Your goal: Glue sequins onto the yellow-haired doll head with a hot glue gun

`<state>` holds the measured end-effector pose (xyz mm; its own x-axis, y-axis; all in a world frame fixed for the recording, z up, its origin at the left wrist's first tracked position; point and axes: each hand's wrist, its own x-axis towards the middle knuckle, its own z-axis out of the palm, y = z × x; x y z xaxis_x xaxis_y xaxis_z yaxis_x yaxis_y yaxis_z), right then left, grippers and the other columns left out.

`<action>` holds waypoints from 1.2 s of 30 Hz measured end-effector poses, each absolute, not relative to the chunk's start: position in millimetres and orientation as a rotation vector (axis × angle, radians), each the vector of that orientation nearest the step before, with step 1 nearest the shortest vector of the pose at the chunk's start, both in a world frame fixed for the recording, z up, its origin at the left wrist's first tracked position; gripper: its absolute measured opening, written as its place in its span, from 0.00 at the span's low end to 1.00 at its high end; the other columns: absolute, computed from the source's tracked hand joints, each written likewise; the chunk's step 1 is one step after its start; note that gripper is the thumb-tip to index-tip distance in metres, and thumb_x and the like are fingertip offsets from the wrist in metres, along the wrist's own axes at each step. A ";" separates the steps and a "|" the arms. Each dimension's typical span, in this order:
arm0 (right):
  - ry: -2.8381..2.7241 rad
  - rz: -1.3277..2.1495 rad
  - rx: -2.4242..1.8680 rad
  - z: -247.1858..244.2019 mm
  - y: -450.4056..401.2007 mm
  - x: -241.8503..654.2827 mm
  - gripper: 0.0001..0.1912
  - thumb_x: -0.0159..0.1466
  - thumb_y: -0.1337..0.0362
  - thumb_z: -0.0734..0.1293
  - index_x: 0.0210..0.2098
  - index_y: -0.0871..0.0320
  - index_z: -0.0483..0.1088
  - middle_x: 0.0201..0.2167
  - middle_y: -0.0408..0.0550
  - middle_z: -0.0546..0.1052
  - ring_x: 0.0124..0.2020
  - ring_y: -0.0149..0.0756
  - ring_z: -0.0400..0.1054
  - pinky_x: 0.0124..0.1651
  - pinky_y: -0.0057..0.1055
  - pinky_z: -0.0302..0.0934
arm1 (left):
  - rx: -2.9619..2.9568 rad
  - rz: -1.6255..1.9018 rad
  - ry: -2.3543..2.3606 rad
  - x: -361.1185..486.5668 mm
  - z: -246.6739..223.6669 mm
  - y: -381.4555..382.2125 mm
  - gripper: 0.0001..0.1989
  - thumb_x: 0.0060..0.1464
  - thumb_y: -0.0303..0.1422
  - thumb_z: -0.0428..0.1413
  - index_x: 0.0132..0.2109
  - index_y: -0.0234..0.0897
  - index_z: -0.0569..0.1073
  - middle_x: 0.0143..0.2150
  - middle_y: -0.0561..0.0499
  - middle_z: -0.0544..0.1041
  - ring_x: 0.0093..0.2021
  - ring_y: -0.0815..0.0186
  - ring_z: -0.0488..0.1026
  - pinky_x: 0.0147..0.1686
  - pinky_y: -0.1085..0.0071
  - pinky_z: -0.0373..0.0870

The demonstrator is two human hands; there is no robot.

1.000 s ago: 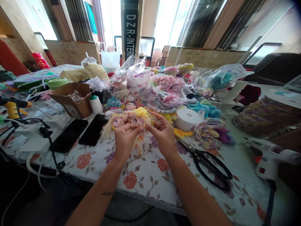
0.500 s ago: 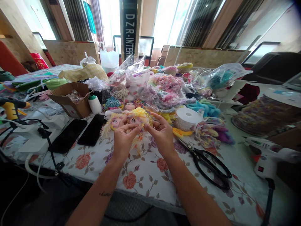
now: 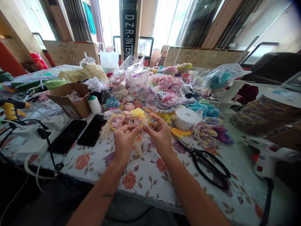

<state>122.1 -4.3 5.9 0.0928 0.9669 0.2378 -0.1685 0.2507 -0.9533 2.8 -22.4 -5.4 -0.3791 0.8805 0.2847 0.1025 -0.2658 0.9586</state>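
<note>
A doll's head (image 3: pixel 133 120) with yellow hair and a yellow flower on top is held just over the table's near middle. My left hand (image 3: pixel 124 140) is closed on its lower left side, thumb and fingers pinched near the face. From the right, my right hand (image 3: pixel 161 134) grips its edge, with the thumb pointing inward and the fingers behind. Part of the head is covered by my fingers. A second yellow-haired doll's head (image 3: pixel 114 121) lies directly to the left. Behind them rests a doll's head without much visible hair (image 3: pixel 129 106).
Black-handled scissors (image 3: pixel 209 166) lie at right, near orange-handled ones (image 3: pixel 181 132) and a white spool (image 3: pixel 188 116). A glue gun (image 3: pixel 266 153) stands far right. Two phones (image 3: pixel 68 136), a power strip (image 3: pixel 39 135) with cables, and a cardboard box (image 3: pixel 72 97) occupy the left. Yarn (image 3: pixel 164 84) piles up behind.
Both hands and the doll's head have shifted very slightly to the left. The grip looks the same, and the camera view has moved a little.
</note>
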 end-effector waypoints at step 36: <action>-1.053 1.167 -0.906 3.9 -6.3 119.8 0.24 0.48 0.63 0.76 0.44 0.56 0.71 0.28 0.42 0.80 0.29 0.36 0.74 0.34 0.31 0.69 | 1.285 1.689 1.441 1.3 -6.3 -20.5 0.04 0.45 0.33 0.62 0.29 0.38 0.79 0.58 0.45 0.69 0.63 0.55 0.59 0.61 0.64 0.52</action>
